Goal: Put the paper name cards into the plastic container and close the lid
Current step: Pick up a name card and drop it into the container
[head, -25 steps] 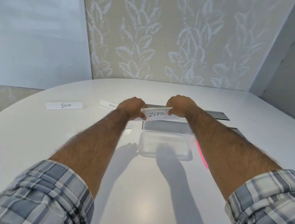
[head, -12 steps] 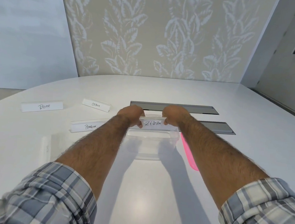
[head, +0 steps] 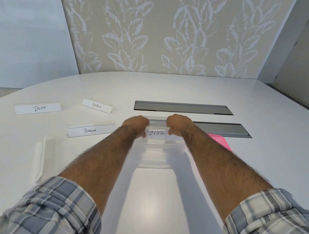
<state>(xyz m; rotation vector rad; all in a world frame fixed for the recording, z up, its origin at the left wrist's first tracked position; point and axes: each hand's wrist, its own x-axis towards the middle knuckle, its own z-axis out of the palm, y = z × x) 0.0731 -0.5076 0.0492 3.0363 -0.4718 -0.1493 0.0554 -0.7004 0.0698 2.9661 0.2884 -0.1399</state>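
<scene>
Holding the ZEBRA card (head: 157,134) by its two ends, left hand (head: 136,123) and right hand (head: 179,123) each keep a clenched grip on it, level over the far rim of the clear plastic container (head: 156,154), apparently so it drops in flat. Pink lid (head: 219,141) waits just right of the container, partly hidden by the arm. BEAR (head: 38,108), OSTRICH (head: 97,106) & PENGUIN (head: 90,131) cards stand to the left on the white table (head: 257,172); leaf-print wall (head: 167,30) behind.
</scene>
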